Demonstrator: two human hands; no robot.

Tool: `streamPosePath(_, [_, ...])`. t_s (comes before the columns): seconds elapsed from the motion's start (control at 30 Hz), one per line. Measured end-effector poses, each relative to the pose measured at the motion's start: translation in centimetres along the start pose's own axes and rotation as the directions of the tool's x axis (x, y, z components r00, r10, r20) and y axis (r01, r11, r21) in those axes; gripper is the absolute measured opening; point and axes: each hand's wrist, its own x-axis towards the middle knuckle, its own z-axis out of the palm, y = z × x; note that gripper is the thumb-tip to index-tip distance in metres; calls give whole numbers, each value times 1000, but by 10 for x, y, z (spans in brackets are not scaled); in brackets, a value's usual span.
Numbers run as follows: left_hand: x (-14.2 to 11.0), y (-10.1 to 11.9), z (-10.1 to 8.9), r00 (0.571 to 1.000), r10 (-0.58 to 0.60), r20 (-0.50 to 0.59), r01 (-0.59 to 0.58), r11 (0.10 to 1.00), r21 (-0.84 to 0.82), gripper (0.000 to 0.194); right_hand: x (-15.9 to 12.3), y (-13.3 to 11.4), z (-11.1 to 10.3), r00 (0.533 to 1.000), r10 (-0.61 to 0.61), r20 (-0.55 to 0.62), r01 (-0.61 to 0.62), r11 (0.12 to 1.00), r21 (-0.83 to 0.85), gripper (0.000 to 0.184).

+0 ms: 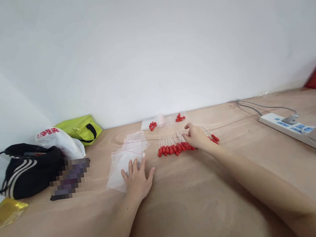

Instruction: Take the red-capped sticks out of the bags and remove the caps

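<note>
My left hand (138, 179) lies with its fingers spread on a stack of clear zip bags (119, 166) with red seal lines. My right hand (197, 135) is over a row of droppers (175, 148) with red bulbs and thin clear stems. Its thumb and forefinger are curved with a gap between them, and I make out nothing held there. Red bulbs point toward me, stems toward the wall. A few more droppers (214, 138) show to the right of this hand, while others under it are hidden.
Near the wall lie two clear bags with red pieces, the left bag (147, 124) and the right bag (185, 115). A black bag (33, 170), white plastic bag (59, 141) and lime-green bag (79, 129) stand left. A power strip (284, 127) with cables is at right.
</note>
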Motion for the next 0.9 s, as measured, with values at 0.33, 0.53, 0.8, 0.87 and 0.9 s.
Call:
streamPosePath(0.33, [18,-7,1,995,-70,75,75,996,-54,64,-97,44,-3,947,-319,-44,320,947,22,21])
streamPosePath(0.53, [11,-3,2,943,102,-316,-129,990,-64,44,-102,46,0,932,-337,131,337,941,24,15])
streamPosePath(0.8, [-10,31,-6,745,651,-144,-637,631,-444,35,-98,49,1,893,-442,80,432,894,121,15])
streamPosePath(0.87, [-9,32,-9,768,634,-93,-599,658,-457,37,-98,49,1,847,-530,43,520,842,143,15])
streamPosePath(0.9, [-8,31,-10,775,627,-79,-588,668,-456,37,-98,49,1,827,-561,34,551,821,147,17])
